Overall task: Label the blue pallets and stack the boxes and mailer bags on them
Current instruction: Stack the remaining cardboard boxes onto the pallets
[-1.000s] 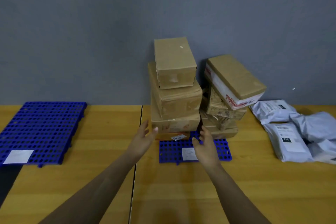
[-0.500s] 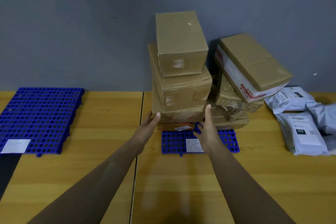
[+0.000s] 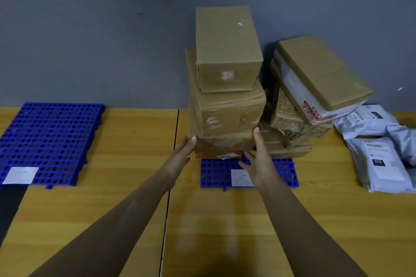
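A tall stack of brown cardboard boxes (image 3: 227, 110) stands on the blue pallet (image 3: 216, 173) in the middle, which carries a white label (image 3: 240, 177). My left hand (image 3: 182, 153) presses the left side of a low flat box (image 3: 222, 143) in that stack. My right hand (image 3: 258, 159) presses its right side, fingers pointing up. A second pile of boxes (image 3: 310, 87) leans to the right of the stack. The other blue pallet (image 3: 49, 141) lies empty at the left with a white label (image 3: 21, 175) on its near corner.
Grey mailer bags (image 3: 380, 159) lie in a heap on the wooden table (image 3: 225, 231) at the far right. A grey wall rises right behind the boxes. A seam (image 3: 171, 186) runs between two tabletops. The table's left near corner drops off to dark floor.
Both hands have moved forward from above the pallet to the two sides of the low box in the stack. The view has come closer to the boxes.
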